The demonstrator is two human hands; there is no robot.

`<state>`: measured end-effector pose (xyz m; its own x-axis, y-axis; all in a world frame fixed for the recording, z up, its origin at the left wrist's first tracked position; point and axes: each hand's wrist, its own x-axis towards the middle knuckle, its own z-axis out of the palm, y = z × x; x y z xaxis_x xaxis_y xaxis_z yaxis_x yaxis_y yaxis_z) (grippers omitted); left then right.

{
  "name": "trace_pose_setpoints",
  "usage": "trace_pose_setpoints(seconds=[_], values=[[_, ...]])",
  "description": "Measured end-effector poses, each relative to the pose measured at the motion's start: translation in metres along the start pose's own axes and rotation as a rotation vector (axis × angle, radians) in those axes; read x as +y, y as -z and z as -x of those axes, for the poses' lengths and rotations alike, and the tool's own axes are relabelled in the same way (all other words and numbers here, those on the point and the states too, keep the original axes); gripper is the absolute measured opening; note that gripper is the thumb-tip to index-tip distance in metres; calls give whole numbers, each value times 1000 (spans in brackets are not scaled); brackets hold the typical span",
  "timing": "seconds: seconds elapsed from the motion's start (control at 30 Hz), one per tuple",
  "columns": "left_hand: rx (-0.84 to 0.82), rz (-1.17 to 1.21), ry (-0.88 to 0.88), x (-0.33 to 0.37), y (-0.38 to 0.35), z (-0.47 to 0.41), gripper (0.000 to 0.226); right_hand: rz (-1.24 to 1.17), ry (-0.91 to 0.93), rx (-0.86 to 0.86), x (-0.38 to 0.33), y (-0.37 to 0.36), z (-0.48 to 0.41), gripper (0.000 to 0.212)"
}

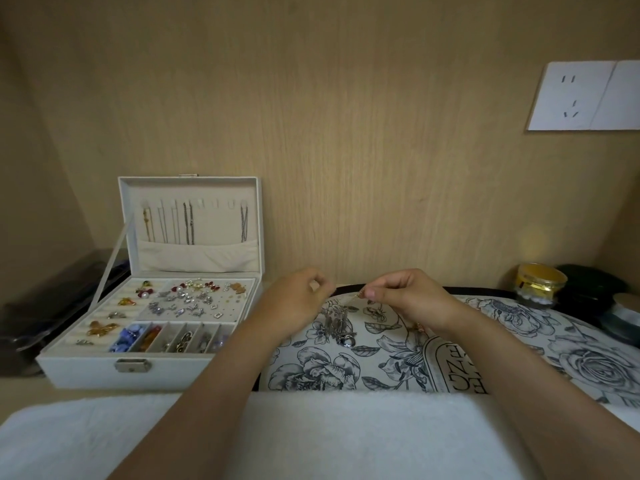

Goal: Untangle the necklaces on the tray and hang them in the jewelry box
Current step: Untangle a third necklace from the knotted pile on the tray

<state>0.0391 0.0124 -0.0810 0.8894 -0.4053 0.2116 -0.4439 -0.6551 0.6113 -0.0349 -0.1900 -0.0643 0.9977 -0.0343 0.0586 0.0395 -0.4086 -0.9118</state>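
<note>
The right hand [405, 296] pinched one end of a thin gold chain [354, 296] between thumb and forefinger, its other fingers curled in. From that pinch the chain ran slackly toward the left hand [298, 296], which was raised level with it and close beside it. The left hand's fingers [316, 284] were curled with the tips drawn together, but I cannot tell whether they gripped the chain's far end, for the links grew too fine to follow there.

Just below the gap between the two hands, a tangle of silver necklaces [337, 322] lay on the flowered tray [381, 358], with a ringed clasp or pendant at its near edge. Both forearms reached over a white towel [346, 427] lying nearer the person than the tray.

Out past the left hand stood the jewelry box [104, 368] on the table [20, 386], its lid [221, 216] upright. Several hung necklaces [188, 220] dropped from hooks in the lid into a pocket; some hooks were bare. Earrings and trinkets filled the compartments below. Beyond the right hand, well apart, sat a gold-lidded jar [540, 282], and high above it a wall socket [575, 95].
</note>
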Motion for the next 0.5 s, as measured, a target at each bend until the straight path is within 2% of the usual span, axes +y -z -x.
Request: trace_pose_setpoints(seconds=[0.13,0.27,0.37,0.5], values=[[-212,64,-30,-6,-6,0,21,-13,5,7,6,-1,-3,17],[-317,159,-83,-4,-2,1,17,-72,-3,80,12,3,-6,12],[-299,202,-115,1,-1,1,10,-105,-6,130,18,4,-11,10],[-230,202,-139,1,2,2,14,-46,1,162,24,3,-15,9]])
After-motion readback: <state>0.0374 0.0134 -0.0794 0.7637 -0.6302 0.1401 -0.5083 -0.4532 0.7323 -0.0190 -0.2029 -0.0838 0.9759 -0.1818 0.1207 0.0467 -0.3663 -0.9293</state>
